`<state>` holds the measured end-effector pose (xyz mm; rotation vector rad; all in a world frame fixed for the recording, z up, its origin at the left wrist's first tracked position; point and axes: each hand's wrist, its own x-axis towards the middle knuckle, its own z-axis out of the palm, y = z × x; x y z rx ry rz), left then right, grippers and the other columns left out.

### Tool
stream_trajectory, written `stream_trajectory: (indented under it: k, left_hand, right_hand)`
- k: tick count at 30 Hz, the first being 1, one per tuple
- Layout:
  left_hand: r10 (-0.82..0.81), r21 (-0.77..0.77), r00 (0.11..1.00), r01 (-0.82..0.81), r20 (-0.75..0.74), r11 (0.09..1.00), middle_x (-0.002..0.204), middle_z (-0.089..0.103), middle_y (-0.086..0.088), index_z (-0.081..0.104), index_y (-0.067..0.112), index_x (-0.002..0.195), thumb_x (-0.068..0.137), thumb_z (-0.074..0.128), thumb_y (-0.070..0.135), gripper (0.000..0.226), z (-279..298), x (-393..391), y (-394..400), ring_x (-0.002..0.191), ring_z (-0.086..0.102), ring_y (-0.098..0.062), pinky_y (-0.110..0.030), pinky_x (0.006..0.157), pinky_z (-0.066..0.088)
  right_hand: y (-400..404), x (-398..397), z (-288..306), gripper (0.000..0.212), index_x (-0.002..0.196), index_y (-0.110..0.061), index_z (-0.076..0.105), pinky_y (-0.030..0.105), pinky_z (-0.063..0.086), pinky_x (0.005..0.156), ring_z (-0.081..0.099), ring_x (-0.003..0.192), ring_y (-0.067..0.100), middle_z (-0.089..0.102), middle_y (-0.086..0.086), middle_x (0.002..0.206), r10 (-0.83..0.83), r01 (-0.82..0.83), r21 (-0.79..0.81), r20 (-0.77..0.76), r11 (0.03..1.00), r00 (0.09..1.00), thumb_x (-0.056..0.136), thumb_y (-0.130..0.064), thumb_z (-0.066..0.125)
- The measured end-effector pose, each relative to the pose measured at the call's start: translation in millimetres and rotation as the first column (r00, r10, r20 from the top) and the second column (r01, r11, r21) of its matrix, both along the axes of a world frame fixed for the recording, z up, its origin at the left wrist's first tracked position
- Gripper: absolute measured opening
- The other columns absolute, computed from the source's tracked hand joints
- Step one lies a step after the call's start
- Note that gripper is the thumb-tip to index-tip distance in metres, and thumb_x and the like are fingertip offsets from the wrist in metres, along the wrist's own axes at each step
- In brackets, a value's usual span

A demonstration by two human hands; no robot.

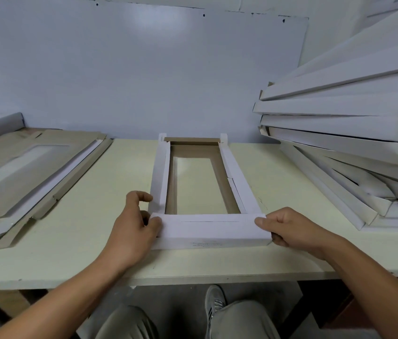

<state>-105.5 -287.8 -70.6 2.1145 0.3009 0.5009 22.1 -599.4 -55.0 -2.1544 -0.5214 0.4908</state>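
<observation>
the frame [160, 172] lies flat on the table [95, 192], front and centre, its long side running from the person to the wall. its near end is the flap [207, 228], a white strip folded across the width. the left hand [132, 223] pinches the flap's left corner, thumb on top and fingers curled at the side. the right hand [288, 228] grips the right end, thumb on top and fingers curled round the edge. the step looks like closing the near end and pressing the fold down. the far end shows bare brown board, so it seems not yet wrapped. the next move likely calls for even pressure along the crease, with corners kept square. blanks [21, 167] lie to the left, and a stack [352, 143] leans to the right.
</observation>
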Motion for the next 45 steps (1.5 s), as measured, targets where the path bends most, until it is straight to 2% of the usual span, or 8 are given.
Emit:
stream_trajectory:
  k: [6, 9, 14, 18, 26, 34, 41, 45]
  left_hand:
    - [-0.034, 0.468, 0.992, -0.029, 0.125, 0.883, 0.103, 0.053, 0.005, 0.065, 0.024, 0.095, 0.083, 0.059, 0.008, 0.021, -0.1, -3.5, -5.9, 0.092, 0.046, -0.018, -0.036, 0.075, 0.037]
    - [-0.24, 0.617, 0.962, 0.108, 0.135, 0.779, 0.089, 0.057, 0.015, 0.064, 0.027, 0.094, 0.09, 0.049, 0.03, 0.015, 0.0, -7.1, -10.8, 0.087, 0.05, -0.014, -0.035, 0.076, 0.036]
    - [-0.413, 0.758, 0.911, 0.273, -0.005, 0.593, 0.076, 0.055, 0.006, 0.061, 0.018, 0.085, 0.094, 0.052, 0.041, 0.027, -7.5, -5.8, -11.2, 0.07, 0.052, -0.019, -0.034, 0.064, 0.045]
    - [-0.383, 0.764, 0.92, 0.304, -0.08, 0.569, 0.077, 0.055, 0.003, 0.061, 0.018, 0.09, 0.096, 0.049, 0.039, 0.025, -4.0, -2.4, -7.7, 0.072, 0.054, -0.023, -0.037, 0.062, 0.044]
    - [-0.476, 0.714, 0.842, 0.494, -0.252, 0.496, 0.102, 0.054, 0.002, 0.049, 0.026, 0.111, 0.078, 0.046, 0.012, 0.036, 6.9, 2.1, -38.2, 0.094, 0.049, -0.021, -0.034, 0.077, 0.041]
    - [-0.481, 0.64, 0.803, 0.582, -0.352, 0.501, 0.078, 0.038, 0.01, 0.031, 0.021, 0.074, 0.054, 0.04, 0.003, 0.029, 16.6, -19.1, 26.1, 0.08, 0.037, -0.005, -0.033, 0.084, 0.034]
    - [-0.4, 0.698, 0.853, 0.511, -0.337, 0.502, 0.097, 0.052, 0.02, 0.047, 0.03, 0.068, 0.066, 0.056, 0.008, 0.024, 32.9, -30.3, 119.5, 0.096, 0.047, -0.011, -0.038, 0.076, 0.041]
    - [-0.171, 0.772, 0.966, 0.256, -0.192, 0.582, 0.116, 0.062, -0.003, 0.071, 0.034, 0.067, 0.062, 0.067, -0.018, 0.052, 36.6, -15.3, 159.5, 0.104, 0.052, -0.032, -0.045, 0.08, 0.044]
  right_hand:
    - [12.0, 1.4, -5.4, 0.045, 0.057, -0.021, 0.043, 0.019, 0.029, 0.05, 0.035, 0.048, 0.009, 0.038, -0.003, 0.058, -0.111, 0.116, -0.056, 0.089, 0.992, 0.99, 0.092, -0.033, 0.069]
    - [15.7, -7.8, -4.1, 0.01, 0.092, -0.037, 0.061, 0.016, 0.033, 0.053, 0.049, 0.054, 0.001, 0.049, -0.011, 0.067, -0.065, 0.143, -0.206, 0.341, 0.968, 0.938, 0.089, -0.042, 0.07]
    - [19.3, -22.4, 1.5, 0.028, 0.086, -0.038, 0.064, 0.021, 0.038, 0.079, 0.042, 0.099, -0.001, 0.047, -0.019, 0.096, 0.188, 0.004, -0.3, 0.607, 0.954, 0.772, 0.088, -0.062, 0.051]
    - [22.5, -23.5, 1.5, 0.035, 0.088, -0.03, 0.057, 0.031, 0.03, 0.09, 0.041, 0.094, 0.007, 0.054, -0.014, 0.086, 0.483, -0.099, -0.606, 0.512, 0.789, 0.71, 0.094, -0.062, 0.045]
    - [63.0, -39.6, -4.0, 0.039, 0.073, -0.022, 0.055, 0.032, 0.029, 0.09, 0.048, 0.08, 0.011, 0.057, -0.004, 0.072, 0.513, -0.269, -0.461, 0.56, 0.846, 0.651, 0.096, -0.053, 0.047]
    - [34.6, 8.6, -1.9, 0.042, 0.121, -0.041, 0.064, 0.024, 0.029, 0.111, 0.037, 0.131, -0.002, 0.052, -0.026, 0.128, 0.444, -0.345, -0.29, 0.439, 0.893, 0.781, 0.083, -0.056, 0.071]
    - [8.4, 58.9, 11.5, 0.008, 0.093, -0.037, 0.064, 0.031, 0.044, 0.084, 0.053, 0.091, 0.006, 0.06, -0.017, 0.094, 0.405, -0.007, -0.578, 0.563, 0.816, 0.721, 0.088, -0.031, 0.066]
    - [11.5, 53.5, 26.1, 0.018, 0.074, -0.025, 0.057, 0.028, 0.038, 0.058, 0.047, 0.063, 0.007, 0.054, -0.011, 0.067, 0.468, -0.081, -0.668, 0.424, 0.739, 0.775, 0.088, -0.036, 0.062]
